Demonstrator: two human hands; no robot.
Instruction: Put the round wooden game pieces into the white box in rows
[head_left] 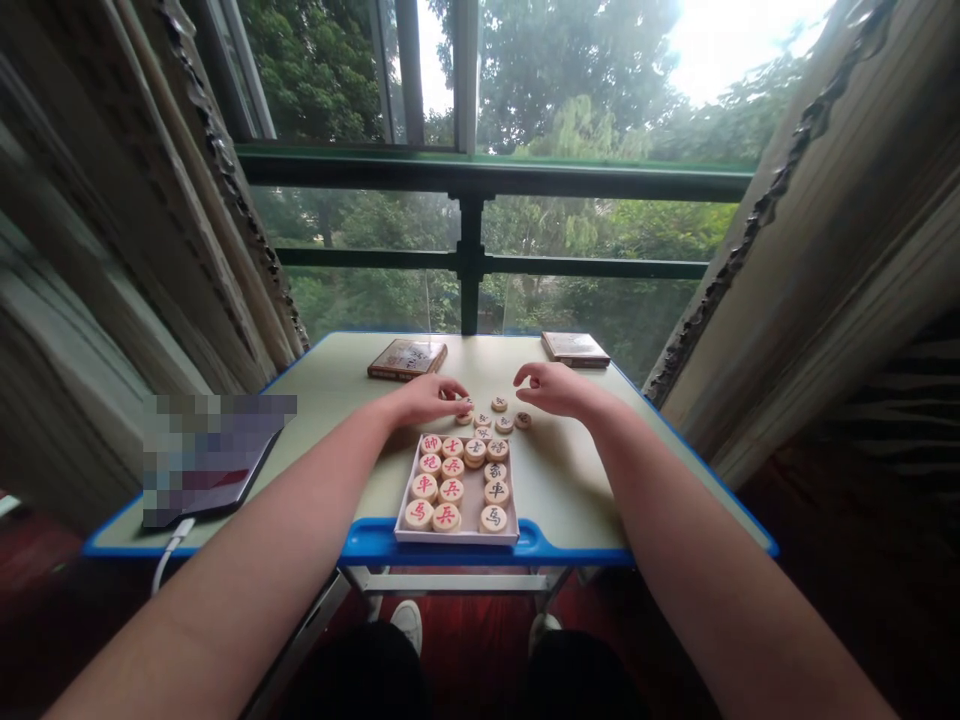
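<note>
My left hand point(431, 397) is at the far side of the pieces, thumb and fingers closed around a round wooden Chinese chess piece point(469, 404). Another piece point(464, 418) lies just under the thumb. To the right, my right hand point(551, 385) hovers with index finger and thumb curved and apart, nothing between them. Loose black-marked pieces point(499, 404) lie on the table between and in front of the hands. Nearer to me sits a shallow white box point(471, 522), with red-marked pieces point(451, 490) in two columns on its left and black-marked ones point(496, 492) on its right.
The pale table point(315, 440) has a blue edge. Two flat brown boxes, one at the back left point(407, 359) and one at the back right point(575, 349), lie beyond my hands. A blurred-out device point(214, 465) with a white cable point(172, 550) rests at the left. Curtains flank the window.
</note>
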